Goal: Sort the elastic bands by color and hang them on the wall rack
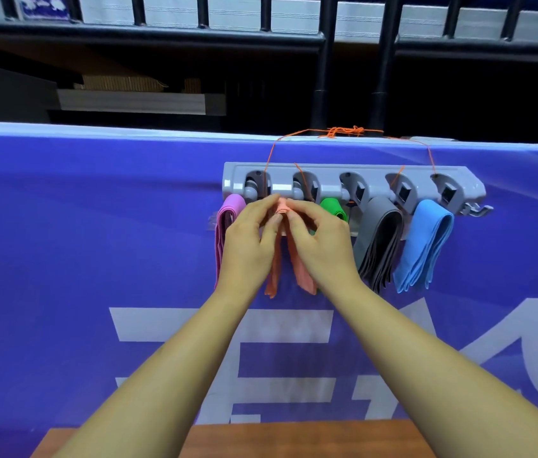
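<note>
A grey wall rack [327,175] hangs by orange string on a blue banner. From its hooks hang pink bands [224,226], orange bands [302,272], green bands [333,208], grey bands [378,249] and blue bands [426,242]. My left hand [249,246] and my right hand [320,246] meet at the top of the orange bands, just under the rack's second hook, and both pinch the orange fold between thumb and fingertips. The hands hide most of the green bands.
The blue banner [95,226] with white lettering covers a barrier. Orange string [343,131] ties the rack to black railing posts [322,77] behind. A wooden tabletop [294,439] lies at the bottom edge. An empty hook [479,210] sticks out at the rack's right end.
</note>
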